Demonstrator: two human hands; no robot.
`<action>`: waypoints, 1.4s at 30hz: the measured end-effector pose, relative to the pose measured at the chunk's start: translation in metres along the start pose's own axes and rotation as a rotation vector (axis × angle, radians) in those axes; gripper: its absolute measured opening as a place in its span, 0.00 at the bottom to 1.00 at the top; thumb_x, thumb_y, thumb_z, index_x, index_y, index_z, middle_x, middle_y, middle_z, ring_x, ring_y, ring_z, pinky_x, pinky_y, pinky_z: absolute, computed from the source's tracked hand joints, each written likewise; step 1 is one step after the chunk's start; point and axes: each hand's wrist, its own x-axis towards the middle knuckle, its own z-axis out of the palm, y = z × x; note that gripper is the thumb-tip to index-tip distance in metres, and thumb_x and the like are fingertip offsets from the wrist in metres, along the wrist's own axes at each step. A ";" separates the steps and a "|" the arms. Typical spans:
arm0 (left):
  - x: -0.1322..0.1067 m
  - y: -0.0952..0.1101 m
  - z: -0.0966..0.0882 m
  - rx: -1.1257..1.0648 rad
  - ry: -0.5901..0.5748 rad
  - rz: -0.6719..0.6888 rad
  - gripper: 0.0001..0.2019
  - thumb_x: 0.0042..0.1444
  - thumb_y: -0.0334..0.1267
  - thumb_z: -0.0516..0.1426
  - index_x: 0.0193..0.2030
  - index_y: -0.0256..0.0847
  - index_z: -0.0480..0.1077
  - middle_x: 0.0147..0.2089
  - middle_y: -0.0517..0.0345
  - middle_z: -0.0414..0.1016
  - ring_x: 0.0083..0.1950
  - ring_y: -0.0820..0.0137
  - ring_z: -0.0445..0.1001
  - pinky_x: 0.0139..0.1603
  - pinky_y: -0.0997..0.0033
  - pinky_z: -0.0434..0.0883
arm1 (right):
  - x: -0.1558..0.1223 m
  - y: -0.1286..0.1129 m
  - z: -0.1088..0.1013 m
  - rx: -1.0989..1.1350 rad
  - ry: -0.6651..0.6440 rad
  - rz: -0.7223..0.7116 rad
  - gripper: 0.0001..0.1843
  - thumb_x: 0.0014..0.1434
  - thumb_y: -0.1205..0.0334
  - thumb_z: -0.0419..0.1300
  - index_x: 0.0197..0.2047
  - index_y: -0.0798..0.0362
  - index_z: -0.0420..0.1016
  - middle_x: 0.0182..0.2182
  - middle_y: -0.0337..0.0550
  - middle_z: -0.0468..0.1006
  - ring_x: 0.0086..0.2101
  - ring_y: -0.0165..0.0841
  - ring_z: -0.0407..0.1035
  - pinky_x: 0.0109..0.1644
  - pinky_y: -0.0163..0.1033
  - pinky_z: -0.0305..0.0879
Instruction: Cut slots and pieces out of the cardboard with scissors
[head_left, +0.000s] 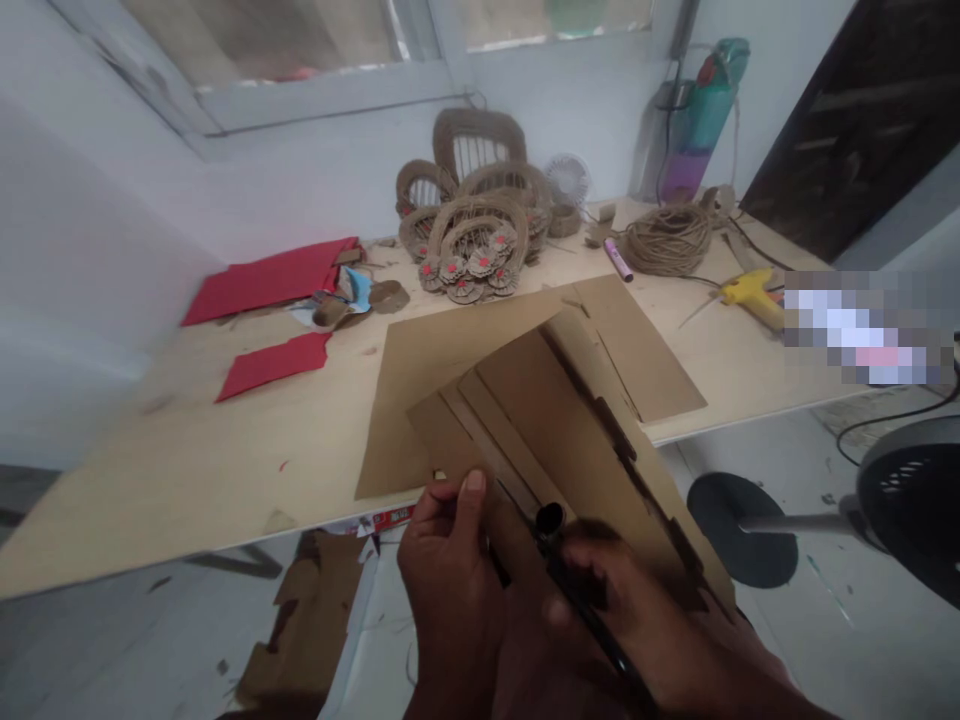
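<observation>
1. Cardboard piece (581, 455), creased and slotted along its right edge, lies tilted at the centre and lower centre of the frame, over the near edge of the table (172, 470)
2. Left hand (454, 570), lower centre, pinches its left edge, thumb on top and fingers curled
3. Right hand (622, 590), just right of the lower centre, has its fingers wrapped around a dark tool (592, 622) with a round loop at its upper end, against the cardboard piece; I cannot tell what tool it is
4. Beneath, a flat cardboard sheet (416, 370) covers the middle of the table
5. Upper centre, twine-wrapped frames (480, 150) stand clustered behind paper rosettes (484, 262) with red centres
6. Left of centre lie a large red sheet (274, 282) and a smaller red piece (274, 367)
7. Upper right, a coil of cord (667, 242) lies near a yellow glue gun (750, 290)
</observation>
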 end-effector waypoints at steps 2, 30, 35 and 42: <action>0.001 0.000 0.000 -0.027 0.005 -0.017 0.14 0.43 0.45 0.64 0.24 0.39 0.66 0.19 0.65 0.68 0.22 0.76 0.64 0.21 0.78 0.63 | 0.002 0.000 0.000 -0.006 -0.004 -0.004 0.08 0.49 0.56 0.59 0.23 0.48 0.69 0.18 0.34 0.69 0.22 0.33 0.65 0.21 0.32 0.58; 0.005 -0.011 -0.006 -0.211 -0.062 -0.097 0.13 0.43 0.43 0.65 0.26 0.39 0.66 0.21 0.66 0.70 0.23 0.78 0.66 0.23 0.81 0.64 | -0.001 0.017 0.004 -0.362 0.089 -0.113 0.11 0.53 0.57 0.54 0.22 0.48 0.67 0.18 0.38 0.75 0.21 0.35 0.70 0.20 0.34 0.49; 0.013 -0.010 -0.004 -0.223 -0.042 -0.030 0.12 0.41 0.40 0.66 0.25 0.38 0.67 0.23 0.65 0.71 0.26 0.77 0.68 0.28 0.79 0.66 | 0.001 0.017 0.003 -0.357 0.026 -0.045 0.10 0.55 0.56 0.54 0.27 0.49 0.71 0.19 0.38 0.74 0.22 0.35 0.70 0.21 0.34 0.50; 0.014 -0.013 0.001 -0.285 -0.011 -0.041 0.12 0.39 0.38 0.67 0.23 0.38 0.67 0.21 0.65 0.70 0.24 0.78 0.67 0.26 0.79 0.66 | 0.006 0.034 0.007 -0.159 -0.038 -0.042 0.12 0.55 0.58 0.57 0.24 0.53 0.67 0.21 0.35 0.68 0.25 0.31 0.66 0.26 0.31 0.55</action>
